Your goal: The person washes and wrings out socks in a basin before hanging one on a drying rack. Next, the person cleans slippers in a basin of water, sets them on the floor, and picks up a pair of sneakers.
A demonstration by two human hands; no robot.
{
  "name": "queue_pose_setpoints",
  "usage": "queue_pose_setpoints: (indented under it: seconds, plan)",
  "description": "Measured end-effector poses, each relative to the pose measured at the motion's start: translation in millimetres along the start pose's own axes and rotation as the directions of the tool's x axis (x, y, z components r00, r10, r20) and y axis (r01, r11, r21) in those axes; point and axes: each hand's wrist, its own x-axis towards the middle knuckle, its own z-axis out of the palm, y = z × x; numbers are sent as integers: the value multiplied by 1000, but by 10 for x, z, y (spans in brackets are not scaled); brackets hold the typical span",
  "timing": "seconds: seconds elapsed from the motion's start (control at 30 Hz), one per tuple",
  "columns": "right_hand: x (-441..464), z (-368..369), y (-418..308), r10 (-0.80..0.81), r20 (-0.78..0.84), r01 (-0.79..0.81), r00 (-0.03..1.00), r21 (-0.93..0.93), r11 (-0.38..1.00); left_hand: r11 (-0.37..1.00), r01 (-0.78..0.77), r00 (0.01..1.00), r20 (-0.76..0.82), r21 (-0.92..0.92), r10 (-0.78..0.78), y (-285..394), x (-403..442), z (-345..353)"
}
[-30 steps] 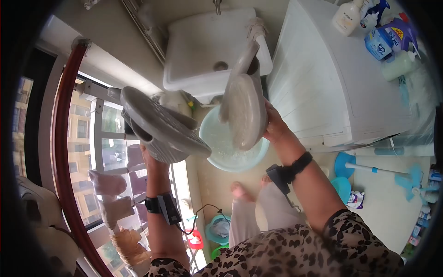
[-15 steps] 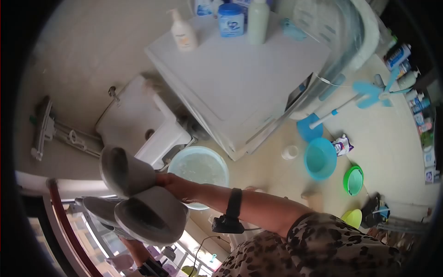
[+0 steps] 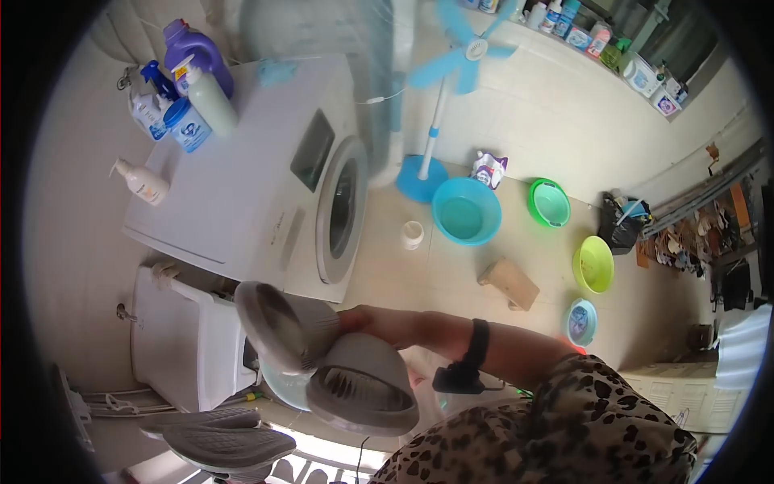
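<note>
My right hand (image 3: pixel 367 321) is closed around a pair of grey closed-toe slippers, its fingers partly hidden behind them. One slipper (image 3: pixel 322 319) is nearest the washing machine; the other slipper (image 3: pixel 379 347) hangs beside it, its opening facing me. At the lower left, another grey slipper (image 3: pixel 230 448) shows a patterned surface, with a similar slipper (image 3: pixel 189 419) just behind it. My left hand is out of sight there. A black band with a small box (image 3: pixel 459 379) sits on my right forearm. Beneath the slippers, a pale basin (image 3: pixel 282 383) is mostly covered.
A white washing machine (image 3: pixel 266 169) carries several bottles and a blue-lidded tub (image 3: pixel 187 129). Beside it is a white sink (image 3: pixel 173 339). On the floor stand a blue fan (image 3: pixel 435 137), a blue basin (image 3: pixel 468 211), a green basin (image 3: pixel 551 203), a yellow basin (image 3: pixel 594 264) and a small stool (image 3: pixel 512 282).
My view has swung right, bringing the washing machine's front and more floor into sight. My right hand still holds its slippers, now tilted differently. My left hand has dropped out of view.
</note>
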Motion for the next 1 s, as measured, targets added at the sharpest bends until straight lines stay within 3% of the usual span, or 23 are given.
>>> queue_pose_setpoints:
  seconds: [0.03,0.13,0.23,0.27,0.43,0.53,0.6,0.63,0.8,0.87,1.0]
  plan:
    - [-210,-115,9,-145,-61,131,988,-187,974,1000,9,999,36,-3,-9,0,-17,153]
    - [-1040,-336,-144,-278,-168,288,946,39,957,999,45,988,148,-7,-43,-16,-125,621]
    - [-1835,-414,-209,-329,-382,344,863,-32,938,996,87,958,275,-7,-81,-53,-272,1209]
    - [-2077,-454,-203,-388,-365,407,846,-27,913,995,99,945,315,0,-94,-66,-344,1422]
    - [-3411,-668,17,-301,-605,375,737,-6,927,988,151,852,501,40,-151,-95,-833,2510]
    - [-4355,-927,464,-237,-669,440,705,149,886,979,188,771,606,76,-195,-83,-1220,3093]
    - [-4945,-923,663,-286,-761,395,582,-42,918,969,222,704,671,104,-234,-79,-1503,3446]
    - [-5218,-902,779,-250,-813,419,526,-9,908,962,243,664,702,121,-256,-75,-1636,3610]
    - [-6165,-604,1301,-154,-961,470,232,-28,882,872,406,315,854,273,-414,-154,-2440,4381]
    - [-6381,-468,1486,-36,-993,517,115,29,855,799,467,114,870,380,-480,-194,-2811,4650]
    - [-6596,-159,1971,-53,-996,681,-65,-83,727,541,504,-367,734,673,-571,-539,-3658,5028]
